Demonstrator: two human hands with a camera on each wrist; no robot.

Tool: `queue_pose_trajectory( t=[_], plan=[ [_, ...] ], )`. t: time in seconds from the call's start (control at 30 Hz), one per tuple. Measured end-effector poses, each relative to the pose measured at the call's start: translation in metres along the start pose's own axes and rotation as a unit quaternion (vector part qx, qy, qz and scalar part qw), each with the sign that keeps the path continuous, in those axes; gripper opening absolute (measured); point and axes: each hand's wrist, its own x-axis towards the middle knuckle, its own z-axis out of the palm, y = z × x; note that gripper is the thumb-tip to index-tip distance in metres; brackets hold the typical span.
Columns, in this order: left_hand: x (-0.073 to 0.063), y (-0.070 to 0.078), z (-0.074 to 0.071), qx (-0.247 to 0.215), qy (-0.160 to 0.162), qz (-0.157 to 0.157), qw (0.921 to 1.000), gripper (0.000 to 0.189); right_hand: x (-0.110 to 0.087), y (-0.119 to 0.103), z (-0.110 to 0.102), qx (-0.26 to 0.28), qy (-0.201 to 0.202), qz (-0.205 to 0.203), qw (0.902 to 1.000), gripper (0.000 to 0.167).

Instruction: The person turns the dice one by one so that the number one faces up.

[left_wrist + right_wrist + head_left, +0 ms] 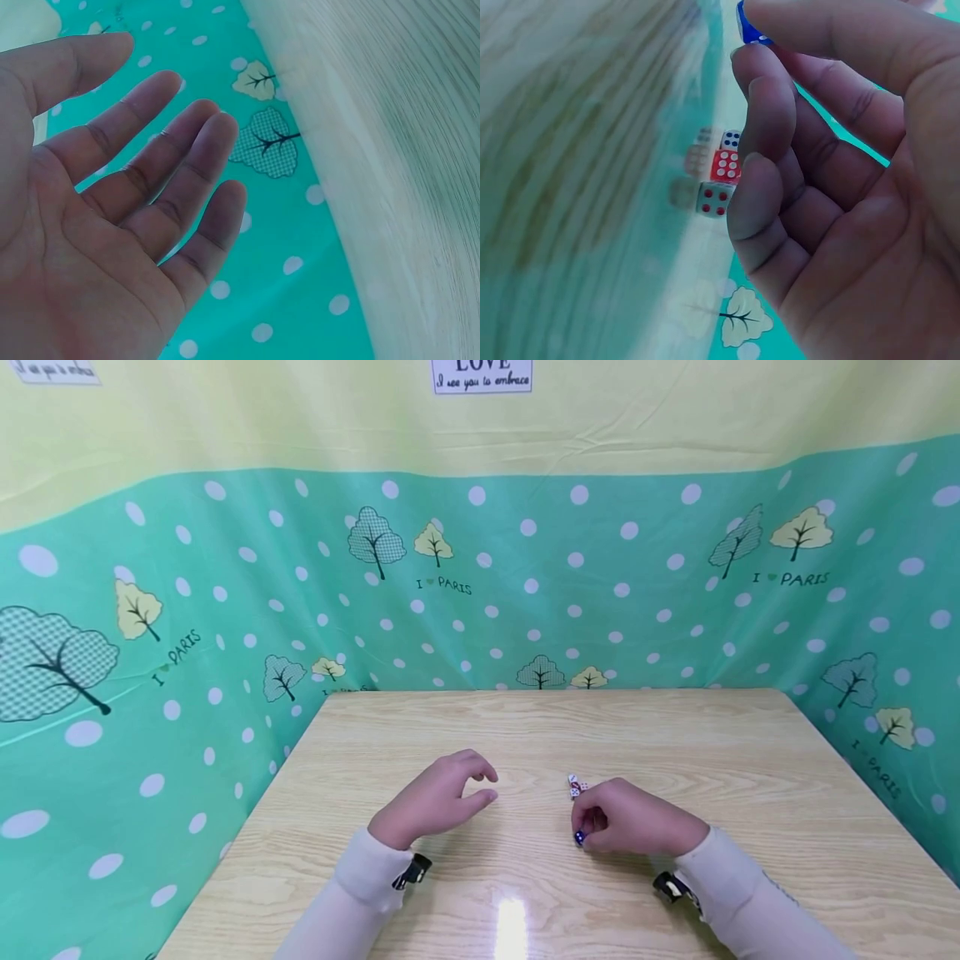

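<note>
My right hand (637, 818) pinches a blue die (751, 26) with white pips between thumb and fingertip, low over the table. Just beyond that hand several dice sit close together. In the right wrist view, a red die (724, 165) with white pips lies between a white die with red pips (715, 199) and a white die with blue pips (732, 140). The curled fingers partly hide these dice. My left hand (442, 797) hovers above the table to the left, its fingers loosely bent and holding nothing; the left wrist view shows the bare palm.
The wood-grain table (420, 727) has a bright light reflection near its front. A green and yellow patterned curtain (555, 602) hangs behind it and along both sides. A dark wrist camera (412, 871) is strapped at the left cuff, another (671, 887) at the right.
</note>
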Motion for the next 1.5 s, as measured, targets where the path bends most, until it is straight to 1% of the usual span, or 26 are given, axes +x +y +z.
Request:
queue_pose_trajectory(
  t=[0.27,0.4,0.53,0.67,0.77,0.87,1.03,1.2,1.33,1.5],
  plan=[
    [0.001,-0.005,0.0,-0.008,-0.006,-0.007,0.9999,0.023,0.0,0.005,0.0,0.006,0.0,0.015,0.9999,0.021],
    [0.001,-0.008,0.0,-0.012,-0.009,-0.011,0.9998,0.024,0.001,0.006,0.0,0.004,-0.002,0.015,0.9999,0.021],
    [0.002,-0.012,0.0,-0.01,-0.016,-0.028,0.9994,0.027,0.001,0.008,0.001,0.005,-0.007,0.011,0.9999,0.021],
    [0.002,-0.016,0.002,-0.01,-0.03,-0.055,0.998,0.031,0.001,0.007,0.0,0.001,-0.009,0.014,0.9999,0.021],
    [0.003,-0.018,0.005,-0.008,-0.043,-0.066,0.9968,0.032,0.001,0.006,0.0,-0.004,-0.008,0.017,0.9998,0.021],
    [0.004,-0.019,0.009,-0.007,-0.053,-0.067,0.9963,0.033,0.001,0.003,0.001,-0.016,-0.006,0.017,0.9997,0.021],
    [0.005,-0.013,0.017,0.004,-0.068,-0.048,0.9965,0.034,0.001,-0.006,0.001,-0.058,0.008,0.016,0.9982,0.02],
    [0.004,0.002,0.023,0.03,-0.084,-0.019,0.9958,0.033,0.001,-0.015,0.003,-0.111,0.022,0.016,0.9935,0.018],
    [0.002,0.017,0.022,0.041,-0.102,0.013,0.9938,0.033,0.002,-0.022,0.004,-0.144,0.026,0.013,0.9892,0.017],
    [-0.002,0.034,0.018,0.031,-0.126,0.058,0.9899,0.032,-0.001,-0.028,0.006,-0.168,0.024,0.003,0.9854,0.015]
  ],
)
